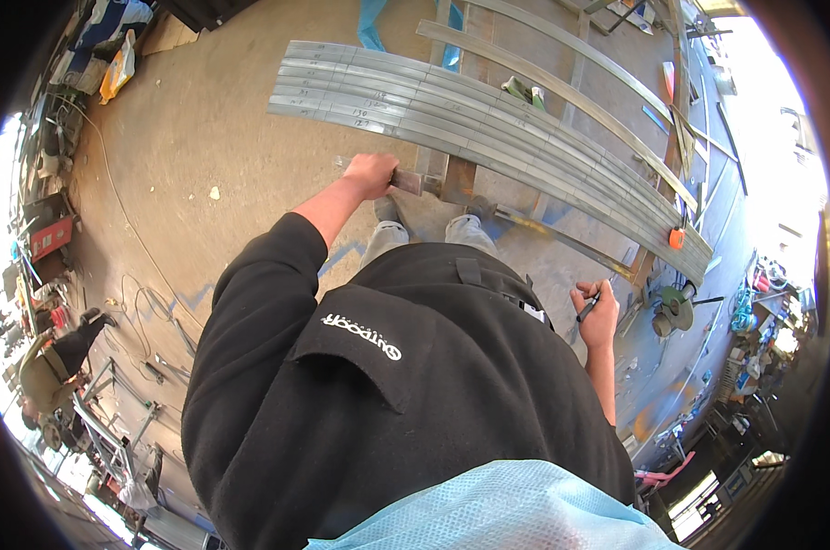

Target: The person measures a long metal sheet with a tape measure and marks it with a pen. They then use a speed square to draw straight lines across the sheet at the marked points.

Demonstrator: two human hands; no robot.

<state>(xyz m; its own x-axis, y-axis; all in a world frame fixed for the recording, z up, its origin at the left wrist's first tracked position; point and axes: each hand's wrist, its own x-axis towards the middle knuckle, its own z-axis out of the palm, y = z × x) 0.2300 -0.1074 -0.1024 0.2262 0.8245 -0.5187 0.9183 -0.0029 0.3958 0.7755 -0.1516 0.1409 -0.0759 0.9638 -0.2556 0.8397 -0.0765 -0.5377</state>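
My left hand (373, 176) is closed around a flat, ruler-like tool (409, 182), with a brownish block end sticking out to the right and a thin pale end to the left. My grip hides its middle. It is held just in front of the near edge of a row of grey metal bars (342, 96), which lie side by side with pen lines and handwritten marks across them. Low on the right, my right hand (600, 316) holds a dark marker pen (588, 306), apart from the bars. An orange tape measure (676, 238) sits at the bars' right end.
Steel supports (458, 179) run beneath the bars, with longer metal lengths (562, 96) beyond. Gloves (523, 91) lie behind the row. A green round-bodied tool (674, 310) stands at right. Cables (144, 307) trail over the floor at left, near another person (62, 357).
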